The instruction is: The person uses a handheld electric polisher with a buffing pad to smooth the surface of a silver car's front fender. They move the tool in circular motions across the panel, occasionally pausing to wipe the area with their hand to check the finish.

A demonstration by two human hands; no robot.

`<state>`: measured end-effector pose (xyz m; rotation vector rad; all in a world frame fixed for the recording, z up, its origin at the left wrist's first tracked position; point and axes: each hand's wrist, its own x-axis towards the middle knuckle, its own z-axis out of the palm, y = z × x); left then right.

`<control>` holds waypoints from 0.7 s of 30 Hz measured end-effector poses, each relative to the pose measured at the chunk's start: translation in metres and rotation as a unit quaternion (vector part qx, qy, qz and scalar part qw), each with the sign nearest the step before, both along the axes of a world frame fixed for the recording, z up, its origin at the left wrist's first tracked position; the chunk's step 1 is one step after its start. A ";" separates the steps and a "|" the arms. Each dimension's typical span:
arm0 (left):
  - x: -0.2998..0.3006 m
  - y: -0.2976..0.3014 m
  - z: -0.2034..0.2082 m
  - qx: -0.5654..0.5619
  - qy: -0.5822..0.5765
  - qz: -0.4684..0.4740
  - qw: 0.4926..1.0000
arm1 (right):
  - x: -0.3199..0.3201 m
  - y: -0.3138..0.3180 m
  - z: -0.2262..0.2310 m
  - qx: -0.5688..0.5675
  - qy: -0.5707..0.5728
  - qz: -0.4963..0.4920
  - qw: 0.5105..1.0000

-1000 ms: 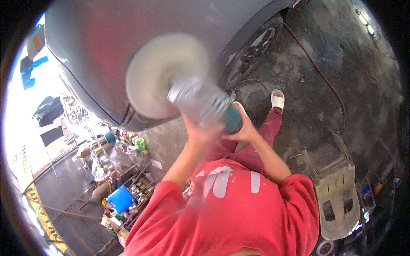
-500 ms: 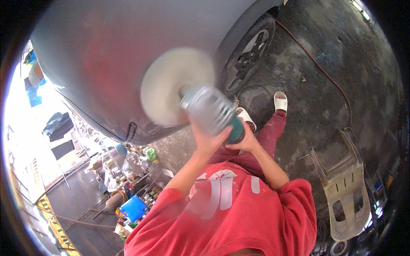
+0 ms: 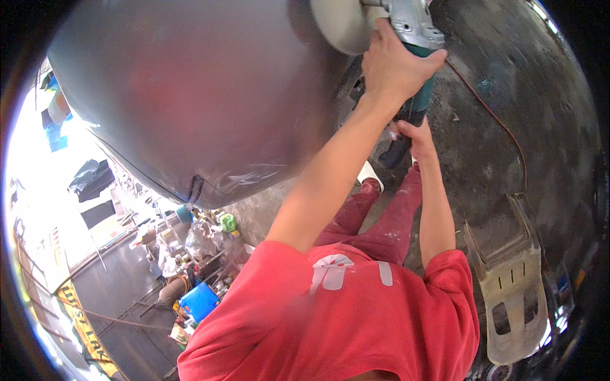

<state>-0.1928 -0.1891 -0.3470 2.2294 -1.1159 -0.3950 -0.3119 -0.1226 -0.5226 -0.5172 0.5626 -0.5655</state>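
You hold the polisher (image 3: 420,98) in 2 hands, ahead and to your right, by the vehicle's grey panel (image 3: 222,95). Your left hand (image 3: 394,70) wraps its fingers around the tool just behind the metal head (image 3: 412,25), probably because a grip near the pad steers best; your right hand (image 3: 416,136) grips the black rear end (image 3: 397,151), likely to balance the weight and resist twisting. The pale round pad (image 3: 340,22) faces the panel (whether it touches, I cannot tell). The reddish hose (image 3: 492,117) lies apart from your feet, which presumably keeps your footing free.
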 end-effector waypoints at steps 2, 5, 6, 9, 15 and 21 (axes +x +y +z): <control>0.002 0.021 0.000 0.006 0.000 -0.002 1.000 | 0.004 0.019 0.007 0.000 0.020 -0.017 1.000; 0.000 0.073 0.004 0.004 0.024 -0.001 1.000 | 0.002 0.070 -0.006 -0.010 0.062 0.037 0.997; 0.000 0.095 0.005 -0.002 0.041 0.002 0.999 | 0.005 0.093 -0.007 -0.016 0.059 0.033 0.998; 0.004 0.164 0.019 0.070 0.065 0.044 0.994 | 0.009 0.154 0.010 -0.072 0.063 0.045 0.994; 0.019 0.305 0.001 -0.012 0.121 0.047 0.991 | 0.001 0.246 0.024 -0.092 0.083 0.143 0.982; 0.036 0.367 -0.014 -0.118 0.149 0.115 0.975 | 0.018 0.225 0.039 -0.230 0.078 0.229 0.943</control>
